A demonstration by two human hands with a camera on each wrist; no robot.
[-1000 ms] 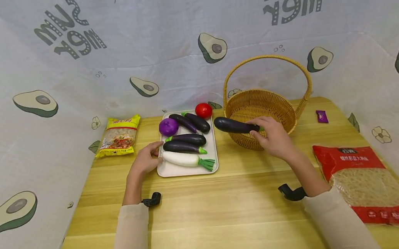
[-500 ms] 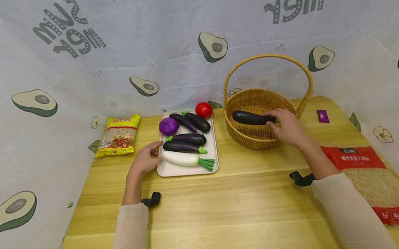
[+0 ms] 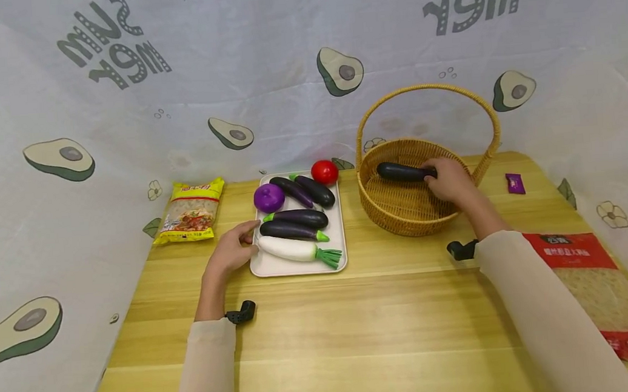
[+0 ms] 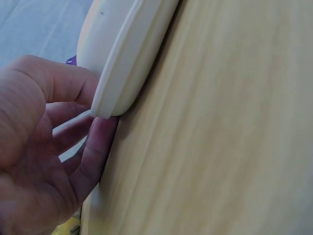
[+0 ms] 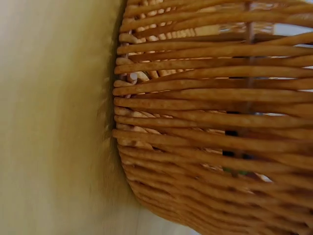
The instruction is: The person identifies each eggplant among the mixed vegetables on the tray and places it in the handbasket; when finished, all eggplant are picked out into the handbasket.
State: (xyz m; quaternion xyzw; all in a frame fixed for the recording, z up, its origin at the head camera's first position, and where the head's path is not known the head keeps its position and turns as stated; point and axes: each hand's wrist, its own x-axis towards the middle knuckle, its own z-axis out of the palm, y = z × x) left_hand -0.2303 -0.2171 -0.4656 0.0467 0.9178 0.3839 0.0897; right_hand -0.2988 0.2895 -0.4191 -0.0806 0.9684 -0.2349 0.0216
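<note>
Inside the wicker basket, my right hand grips a dark eggplant by its stem end. In the right wrist view the basket's woven wall hides that hand. My left hand is at the left edge of the white tray. The left wrist view shows its thumb and fingers pinching the tray's rim. On the tray lie a white radish, several eggplants, a purple round onion-like vegetable and a red tomato.
A yellow food packet lies left of the tray. Right of the basket is a small purple wrapped sweet. A red bag of noodles lies under and beside the right sleeve. A printed cloth hangs behind the table.
My right hand has carried the eggplant rightward from over the basket's left rim and lowered it inside. The left hand has stayed at the tray's edge.
</note>
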